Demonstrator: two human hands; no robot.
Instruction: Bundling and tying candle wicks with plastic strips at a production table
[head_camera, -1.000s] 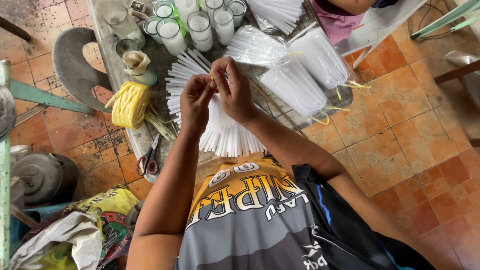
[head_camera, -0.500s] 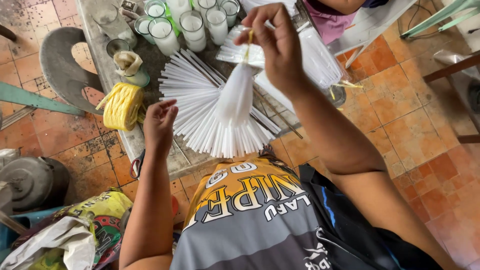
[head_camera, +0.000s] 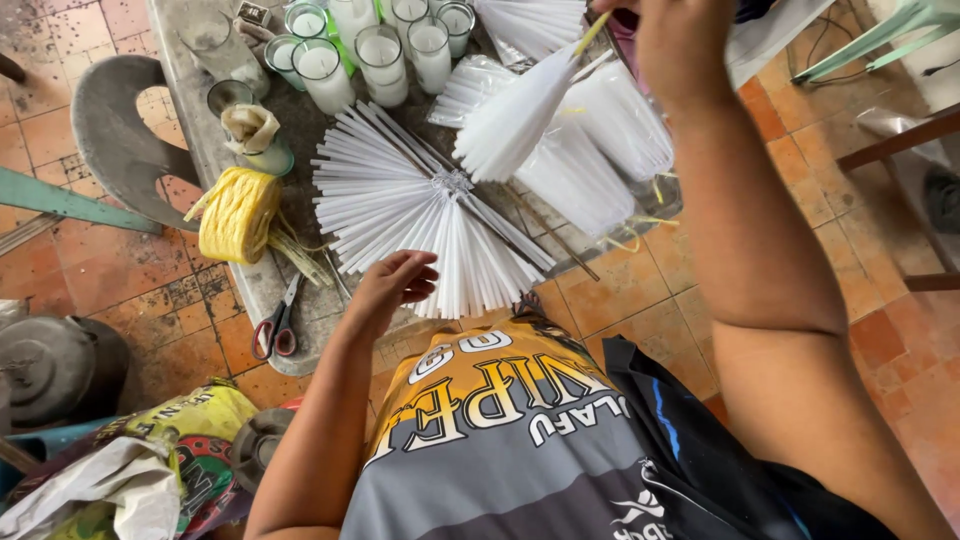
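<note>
While the right hand (head_camera: 680, 45) pinched a tied white bundle (head_camera: 515, 120) aloft above the table (head_camera: 200, 130), the left hand (head_camera: 392, 285), fingers spread, hovered over fanned sticks (head_camera: 400, 200); clear packets (head_camera: 590, 150) lay beyond.

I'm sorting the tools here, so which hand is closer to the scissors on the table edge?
Left. The left hand hovers just right of the scissors, over the fanned white sticks. The right hand is raised far across the table, holding a tied white bundle.
</note>
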